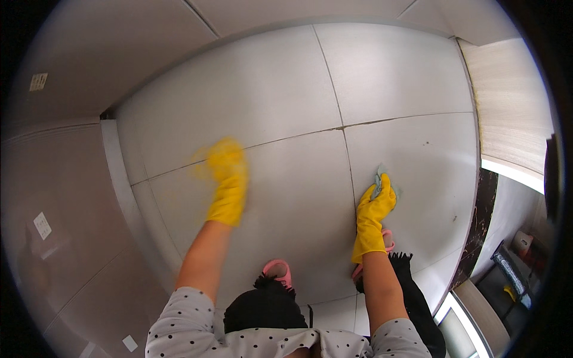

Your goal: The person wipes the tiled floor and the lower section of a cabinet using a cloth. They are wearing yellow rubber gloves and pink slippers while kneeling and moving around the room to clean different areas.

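Observation:
Both of my hands wear long yellow rubber gloves. My right hand (377,206) is closed around a crumpled pale blue-green cloth (379,179), low over the light grey floor tiles (412,155). Part of the cloth is hidden by the fingers. My left hand (227,161) reaches forward over the tiles on the left, near a grout line. Motion smears its fingers, so I cannot make out whether they are closed or hold anything.
My feet in pink slippers (280,271) are below, between my arms. Brown cabinet panels (54,197) stand along the left and far side. A pale wood panel (507,101) and a dark skirting strip (482,221) border the right. Various items (513,274) lie at the lower right.

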Demonstrator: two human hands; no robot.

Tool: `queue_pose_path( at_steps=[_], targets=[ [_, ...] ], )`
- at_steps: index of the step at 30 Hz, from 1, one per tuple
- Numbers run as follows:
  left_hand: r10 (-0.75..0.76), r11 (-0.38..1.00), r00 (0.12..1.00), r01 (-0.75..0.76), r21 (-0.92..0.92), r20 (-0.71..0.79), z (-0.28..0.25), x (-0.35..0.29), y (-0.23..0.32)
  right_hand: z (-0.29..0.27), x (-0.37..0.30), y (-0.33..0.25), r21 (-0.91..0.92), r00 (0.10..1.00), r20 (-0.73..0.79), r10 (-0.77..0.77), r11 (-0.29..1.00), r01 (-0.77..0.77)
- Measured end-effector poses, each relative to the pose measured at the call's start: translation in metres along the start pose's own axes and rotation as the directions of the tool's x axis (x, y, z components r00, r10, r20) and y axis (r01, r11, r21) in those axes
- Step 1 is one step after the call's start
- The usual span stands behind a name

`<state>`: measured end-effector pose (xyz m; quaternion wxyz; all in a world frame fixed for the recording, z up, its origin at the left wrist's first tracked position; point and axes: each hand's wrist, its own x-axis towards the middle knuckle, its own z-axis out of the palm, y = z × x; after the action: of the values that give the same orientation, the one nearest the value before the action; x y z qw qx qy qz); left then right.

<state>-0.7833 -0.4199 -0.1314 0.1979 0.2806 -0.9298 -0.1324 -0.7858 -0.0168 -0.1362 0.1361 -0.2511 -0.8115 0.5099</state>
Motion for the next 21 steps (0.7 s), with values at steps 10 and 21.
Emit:
queue_pose_path(
  at_steps=[10,21],
  targets=[
    [0.444,0.587,0.895,-0.265,-0.765,0.031,-0.046,-0.018,0.158,-0.003,0.019,-0.022,-0.097,0.967,0.139,-0.213,0.969,0.227],
    [-0.481,0.872,0.585,0.240,0.426,0.653,-0.143,-0.033,-0.041,0.232,-0.169,-0.196,0.002,0.264,0.867,-0.422,0.534,0.846]
  ],
)
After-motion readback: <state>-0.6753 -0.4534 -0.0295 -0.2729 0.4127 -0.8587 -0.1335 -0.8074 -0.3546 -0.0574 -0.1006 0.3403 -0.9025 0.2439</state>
